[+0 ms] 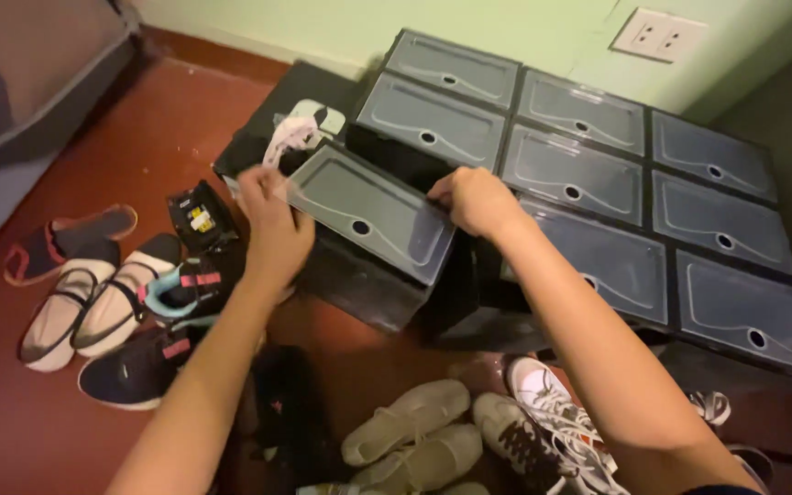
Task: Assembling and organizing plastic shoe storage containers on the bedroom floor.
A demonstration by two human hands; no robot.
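Hands meet on one shoe box [368, 240]: black, with a translucent grey door that has a round hole, tilted out of line with the stack beside it; the left hand [272, 220] is closed over the box's left edge, fingers wrapped round the door's corner; the right hand [474, 200] grips the door's upper right corner, knuckles up. The box sits on the dark red floor [11, 431], just in front of the stacked boxes [598, 174] (same kind, three columns, doors shut) that stand against the pale green wall [323, 23]; a white wall socket [659, 35] shows above them. Behind the left hand lies a white shoe [297, 131] on a black surface. To the left on the floor are flat shoes [84, 302] with white toes and dark straps, a dark sneaker [135, 367] with a pink mark, and a small black pack [199, 215] with a yellow label; near the bottom edge lie beige slip-ons [410, 435] and white laced sneakers [543, 426], between the two forearms.
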